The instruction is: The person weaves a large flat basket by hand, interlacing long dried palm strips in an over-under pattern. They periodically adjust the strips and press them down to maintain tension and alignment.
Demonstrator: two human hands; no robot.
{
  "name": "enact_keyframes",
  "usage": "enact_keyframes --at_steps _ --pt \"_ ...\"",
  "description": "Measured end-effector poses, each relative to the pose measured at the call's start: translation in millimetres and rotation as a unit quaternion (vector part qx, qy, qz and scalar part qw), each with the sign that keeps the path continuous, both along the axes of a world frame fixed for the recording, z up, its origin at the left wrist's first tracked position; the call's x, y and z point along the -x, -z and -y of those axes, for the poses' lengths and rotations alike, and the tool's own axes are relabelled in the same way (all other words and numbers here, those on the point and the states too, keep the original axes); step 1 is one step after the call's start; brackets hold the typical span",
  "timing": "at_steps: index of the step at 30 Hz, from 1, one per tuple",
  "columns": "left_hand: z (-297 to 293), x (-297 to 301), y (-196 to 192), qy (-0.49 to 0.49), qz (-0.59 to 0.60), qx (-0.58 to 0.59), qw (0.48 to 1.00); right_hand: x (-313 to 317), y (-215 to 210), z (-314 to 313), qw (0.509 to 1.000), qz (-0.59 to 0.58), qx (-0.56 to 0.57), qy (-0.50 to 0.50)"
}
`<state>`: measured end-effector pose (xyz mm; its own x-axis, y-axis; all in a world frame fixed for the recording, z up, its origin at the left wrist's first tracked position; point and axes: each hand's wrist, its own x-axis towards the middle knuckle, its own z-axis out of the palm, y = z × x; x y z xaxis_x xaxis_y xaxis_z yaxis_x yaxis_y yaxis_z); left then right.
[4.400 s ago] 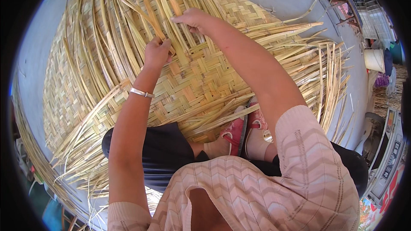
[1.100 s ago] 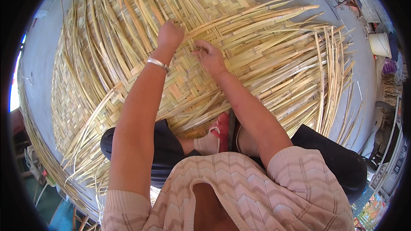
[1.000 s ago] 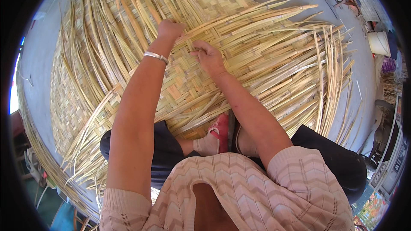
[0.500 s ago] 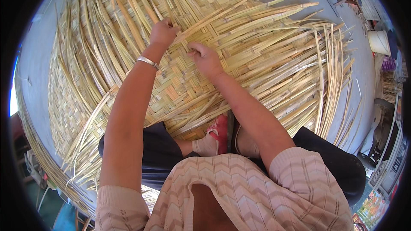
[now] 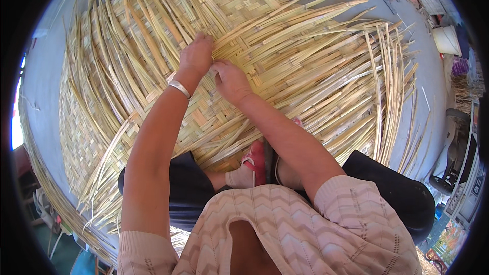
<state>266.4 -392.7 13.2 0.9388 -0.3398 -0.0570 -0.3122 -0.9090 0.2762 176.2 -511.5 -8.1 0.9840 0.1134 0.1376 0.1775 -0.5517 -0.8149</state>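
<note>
A large woven mat [image 5: 201, 117] of flat yellow-green reed strips lies under both hands. Loose strip ends fan out from it, one group [image 5: 147, 30] to the far left, another [image 5: 305, 40] to the right. My left hand [image 5: 197, 56], a silver bangle on its wrist, is closed on a reed strip where the two groups meet; its fingertips are partly hidden. Just beside it, nearer to me, my right hand [image 5: 232, 81] has thumb and forefinger pinched together at the weave. What lies between those fingertips is too small to make out.
My foot in a red shoe [image 5: 254, 160] rests at the mat's near side, between my dark-trousered knees. Grey floor [image 5: 46, 102] surrounds the mat. At the right stand a white bucket [image 5: 446, 39] and a dark shoe-like object [image 5: 451, 147]. Long reeds [image 5: 38, 163] curve along the left.
My right hand has moved left, close against my left hand. The left hand has shifted slightly nearer and turned, with its back now uppermost. The view has shifted a little.
</note>
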Motion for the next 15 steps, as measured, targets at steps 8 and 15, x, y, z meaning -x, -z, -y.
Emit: enact_keyframes --at_steps 8,15 --pt "-5.2 -20.3 -1.9 -0.114 -0.226 0.199 0.947 -46.7 9.7 23.2 0.946 -0.188 -0.233 0.126" --pt "12.5 3.7 8.2 -0.286 -0.072 0.249 0.922 -111.2 -22.7 56.5 0.992 -0.091 0.003 0.088"
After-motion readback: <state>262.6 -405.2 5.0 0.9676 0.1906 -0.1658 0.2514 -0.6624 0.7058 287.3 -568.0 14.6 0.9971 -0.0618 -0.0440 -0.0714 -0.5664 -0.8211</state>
